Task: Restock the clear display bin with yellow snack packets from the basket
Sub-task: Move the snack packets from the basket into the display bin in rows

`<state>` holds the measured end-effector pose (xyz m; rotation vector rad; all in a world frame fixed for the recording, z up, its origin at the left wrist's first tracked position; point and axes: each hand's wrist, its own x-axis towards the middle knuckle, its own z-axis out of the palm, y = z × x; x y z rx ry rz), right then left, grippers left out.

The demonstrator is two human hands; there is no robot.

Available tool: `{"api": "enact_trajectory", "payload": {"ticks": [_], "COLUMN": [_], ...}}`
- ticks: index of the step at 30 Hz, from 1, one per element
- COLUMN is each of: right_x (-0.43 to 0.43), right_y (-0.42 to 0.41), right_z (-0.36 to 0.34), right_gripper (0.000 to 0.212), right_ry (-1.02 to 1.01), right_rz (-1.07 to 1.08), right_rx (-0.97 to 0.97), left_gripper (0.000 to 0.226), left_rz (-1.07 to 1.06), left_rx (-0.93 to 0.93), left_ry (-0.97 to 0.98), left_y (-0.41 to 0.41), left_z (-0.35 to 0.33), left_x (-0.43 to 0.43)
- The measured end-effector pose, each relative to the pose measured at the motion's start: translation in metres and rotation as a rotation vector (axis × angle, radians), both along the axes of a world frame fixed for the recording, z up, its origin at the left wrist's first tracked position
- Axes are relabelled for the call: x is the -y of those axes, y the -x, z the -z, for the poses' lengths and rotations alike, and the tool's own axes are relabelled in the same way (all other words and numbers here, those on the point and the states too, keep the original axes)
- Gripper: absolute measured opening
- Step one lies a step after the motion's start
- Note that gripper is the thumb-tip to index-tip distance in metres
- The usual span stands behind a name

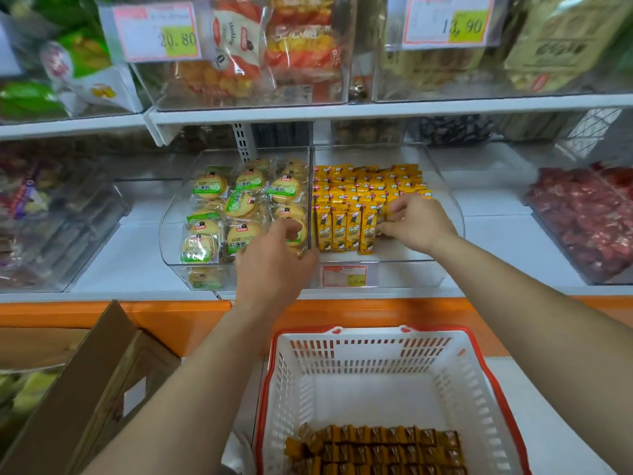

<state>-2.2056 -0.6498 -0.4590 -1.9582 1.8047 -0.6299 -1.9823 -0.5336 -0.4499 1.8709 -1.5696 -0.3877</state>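
The clear display bin [448, 204] on the middle shelf holds rows of yellow snack packets [346, 228] standing upright on its left side. My right hand [416, 222] reaches into the bin and pinches packets at the right end of the front row. My left hand [274, 265] hovers at the bin's front left corner, fingers loosely curled, holding nothing that I can see. Below, a white basket with a red rim [493, 389] holds several more packets [380, 449] packed along its near side.
A neighbouring clear bin [171, 234] to the left holds green-labelled round biscuits. A bin of red sweets [582, 217] stands at the right. An open cardboard box [85, 389] sits lower left. Above, a shelf carries bagged snacks and price tags.
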Motion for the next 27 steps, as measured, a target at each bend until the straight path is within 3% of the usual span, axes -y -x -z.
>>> {"api": "enact_trajectory", "payload": {"ticks": [2, 5, 11, 16, 22, 27], "right_x": [-0.03, -0.086, -0.152, -0.168, -0.175, -0.176], "right_y": [0.009, 0.021, 0.047, 0.068, 0.033, 0.007], "right_z": [-0.014, -0.014, 0.103, 0.219, 0.323, 0.368], "right_gripper": [0.021, 0.015, 0.018, 0.034, 0.048, 0.065], "right_ry": [0.091, 0.1, -0.384, -0.695, -0.644, -0.702], "right_rz": [-0.056, -0.193, -0.367, -0.359, -0.402, -0.553], "right_rx": [0.07, 0.156, -0.113, -0.213, -0.154, -0.269], "left_gripper": [0.032, 0.023, 0.033, 0.042, 0.059, 0.077], "left_rz": [0.059, 0.211, 0.511, 0.415, 0.233, 0.273], "left_rx": [-0.041, -0.076, 0.261, 0.275, 0.144, 0.115], "left_ry": [0.042, -0.093, -0.584, -0.813, -0.912, -1.008], "left_y": [0.005, 0.02, 0.049, 0.05, 0.041, 0.033], "left_z": [-0.006, 0.01, 0.11, 0.208, 0.305, 0.35], "left_x": [-0.016, -0.044, -0.079, -0.087, -0.1, -0.096]}}
